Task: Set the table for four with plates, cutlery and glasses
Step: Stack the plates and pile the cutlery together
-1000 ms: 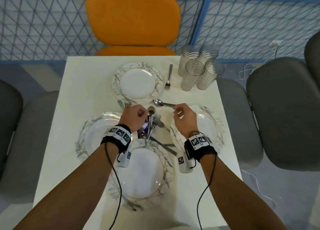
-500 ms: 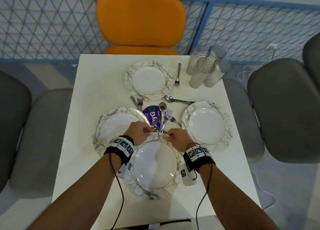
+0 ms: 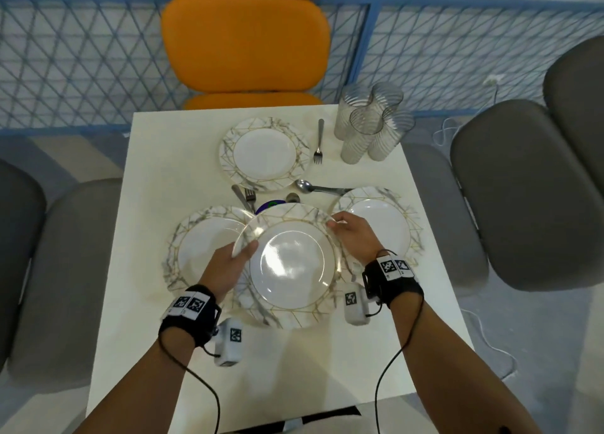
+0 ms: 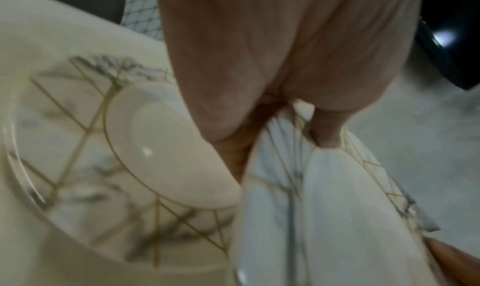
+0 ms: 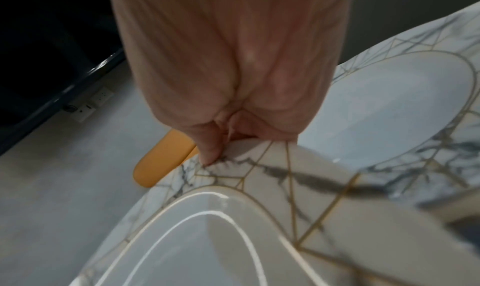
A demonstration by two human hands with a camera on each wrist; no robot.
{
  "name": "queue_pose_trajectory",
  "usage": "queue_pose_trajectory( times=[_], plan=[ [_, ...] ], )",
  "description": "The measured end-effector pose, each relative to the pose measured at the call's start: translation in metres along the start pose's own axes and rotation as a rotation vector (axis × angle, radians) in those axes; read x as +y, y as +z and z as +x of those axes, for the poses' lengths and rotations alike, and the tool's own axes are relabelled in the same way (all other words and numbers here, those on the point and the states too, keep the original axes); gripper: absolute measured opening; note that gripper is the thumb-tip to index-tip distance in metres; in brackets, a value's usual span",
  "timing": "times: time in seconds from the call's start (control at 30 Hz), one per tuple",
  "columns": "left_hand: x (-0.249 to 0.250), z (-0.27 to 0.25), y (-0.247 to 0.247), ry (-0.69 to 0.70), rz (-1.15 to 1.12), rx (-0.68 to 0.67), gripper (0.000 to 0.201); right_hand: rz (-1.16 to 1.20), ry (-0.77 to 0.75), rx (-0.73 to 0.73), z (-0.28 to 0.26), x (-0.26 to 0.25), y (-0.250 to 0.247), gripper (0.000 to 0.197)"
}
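My left hand [image 3: 228, 267] and right hand [image 3: 354, 237] each pinch a rim of the near plate [image 3: 291, 263]. I hold it tilted above the worktop [image 3: 157, 178], overlapping two neighbouring plates.

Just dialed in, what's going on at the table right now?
The person is holding the near plate by its rim, left hand on one side, right hand on the other, its far edge tipped up. Three other plates lie on the table. One fork is placed by the far plate; loose cutlery sits mid-table, and four glasses are bunched at the far right corner.
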State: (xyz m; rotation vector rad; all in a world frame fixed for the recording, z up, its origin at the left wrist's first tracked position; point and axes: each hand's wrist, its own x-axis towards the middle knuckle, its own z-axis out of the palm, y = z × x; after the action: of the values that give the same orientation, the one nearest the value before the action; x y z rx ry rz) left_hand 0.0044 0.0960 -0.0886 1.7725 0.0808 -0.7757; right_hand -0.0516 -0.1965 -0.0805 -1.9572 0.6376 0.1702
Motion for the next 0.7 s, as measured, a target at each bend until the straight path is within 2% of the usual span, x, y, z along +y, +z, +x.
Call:
queue_pose_trajectory(
  times=[0.1, 0.17, 0.2, 0.27, 0.33, 0.37, 0.43, 0.53, 0.7],
  plan=[
    [0.014, 0.004, 0.012, 0.035, -0.022, 0.081, 0.035, 0.019, 0.047, 0.118, 0.005, 0.012, -0.025, 0.022],
    [0.020, 0.010, 0.013, 0.022, -0.017, 0.145, 0.050, -0.076, 0.104, 0.304, 0.011, 0.033, -0.049, 0.018],
    [0.023, 0.012, 0.014, 0.013, -0.022, 0.170, 0.058, -0.177, 0.174, 0.406, 0.014, 0.046, -0.061, 0.023],
    [0.027, 0.017, 0.014, -0.007, -0.057, 0.207, 0.070, -0.367, 0.418, 0.524, 0.015, 0.069, -0.080, 0.044],
    [0.028, 0.020, 0.017, -0.013, -0.085, 0.237, 0.073, -0.442, 0.616, 0.531, 0.013, 0.087, -0.091, 0.068],
    [0.026, 0.022, 0.019, -0.019, -0.084, 0.251, 0.074, -0.437, 0.650, 0.502, 0.012, 0.095, -0.095, 0.075],
    [0.026, 0.023, 0.024, -0.037, -0.095, 0.283, 0.078, -0.341, 0.634, 0.459, 0.016, 0.111, -0.100, 0.080],
    [0.025, 0.021, 0.034, -0.033, -0.089, 0.321, 0.060, -0.227, 0.610, 0.452, 0.017, 0.124, -0.105, 0.076],
    [0.029, 0.023, 0.037, -0.085, -0.108, 0.406, 0.061, 0.022, 0.549, 0.534, 0.009, 0.118, -0.119, 0.051]
  ],
)
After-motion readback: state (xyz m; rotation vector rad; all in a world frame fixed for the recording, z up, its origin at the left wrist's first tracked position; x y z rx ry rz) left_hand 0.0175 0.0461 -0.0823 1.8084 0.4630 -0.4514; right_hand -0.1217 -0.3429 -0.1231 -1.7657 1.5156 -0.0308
